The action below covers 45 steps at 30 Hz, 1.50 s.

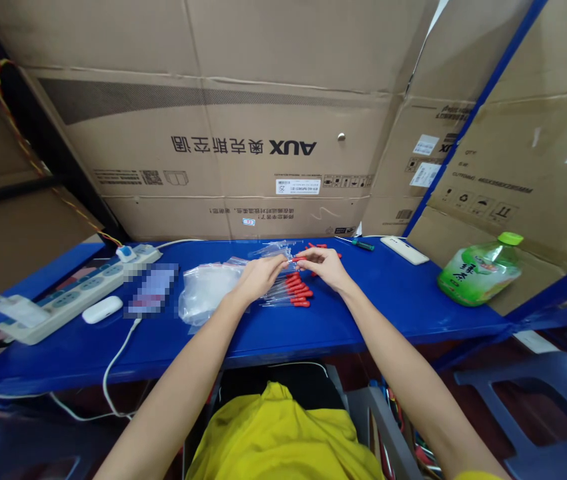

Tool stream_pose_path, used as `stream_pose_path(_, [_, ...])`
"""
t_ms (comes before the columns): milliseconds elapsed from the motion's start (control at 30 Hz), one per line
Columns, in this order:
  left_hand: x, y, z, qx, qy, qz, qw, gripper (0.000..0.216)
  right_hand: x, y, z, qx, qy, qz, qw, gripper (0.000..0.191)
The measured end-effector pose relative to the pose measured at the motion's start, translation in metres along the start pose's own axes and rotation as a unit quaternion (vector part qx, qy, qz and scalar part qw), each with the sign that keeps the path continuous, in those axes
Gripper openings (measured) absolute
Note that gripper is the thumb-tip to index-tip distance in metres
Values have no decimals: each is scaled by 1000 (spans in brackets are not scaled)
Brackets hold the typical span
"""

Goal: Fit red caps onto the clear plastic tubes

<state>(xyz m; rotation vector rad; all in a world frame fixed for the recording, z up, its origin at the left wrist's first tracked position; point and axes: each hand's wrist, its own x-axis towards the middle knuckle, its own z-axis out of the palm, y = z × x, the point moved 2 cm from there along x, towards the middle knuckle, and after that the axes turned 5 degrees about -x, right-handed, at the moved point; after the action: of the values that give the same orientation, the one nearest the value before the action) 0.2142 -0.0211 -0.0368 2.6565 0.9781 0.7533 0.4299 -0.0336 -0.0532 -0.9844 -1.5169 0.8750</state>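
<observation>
My left hand [262,275] is closed in a pinch on the thin clear tube end of a dropper. Its red rubber bulb [299,259] sits between my two hands, and the fingertips of my right hand [328,267] are closed on that bulb. Below them on the blue table lie several glass droppers [277,293] side by side, red bulbs pointing right. Loose clear glass tubes [276,249] are heaped behind my left hand. A few loose red bulbs [319,246] lie behind my right hand, partly hidden by it. Clear plastic bags [206,293] rest left of my left hand.
A power strip [83,293], a white earbud case [102,309] and a blurred-out phone [153,290] with a cable are on the left. A green screwdriver [362,245], a white flat device [403,250] and a green tea bottle [481,270] are on the right. Cardboard [243,153] walls the back.
</observation>
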Motion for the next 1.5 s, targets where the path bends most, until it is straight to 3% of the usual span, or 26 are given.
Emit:
stream_pose_path(900, [1, -3, 7, 33, -11, 45, 998, 44, -4, 1, 3, 7, -17, 4, 1000, 36])
stream_pose_path(1100, [2, -1, 4, 8, -10, 44, 999, 45, -3, -1, 1, -12, -30, 5, 999, 36])
stream_pose_path(1333, [3, -6, 4, -12, 39, 16, 999, 34, -2, -2, 1, -11, -48, 9, 999, 39])
stream_pose_path(1500, [3, -4, 3, -16, 24, 9, 1000, 37, -3, -6, 1, -1, -35, 0, 999, 39])
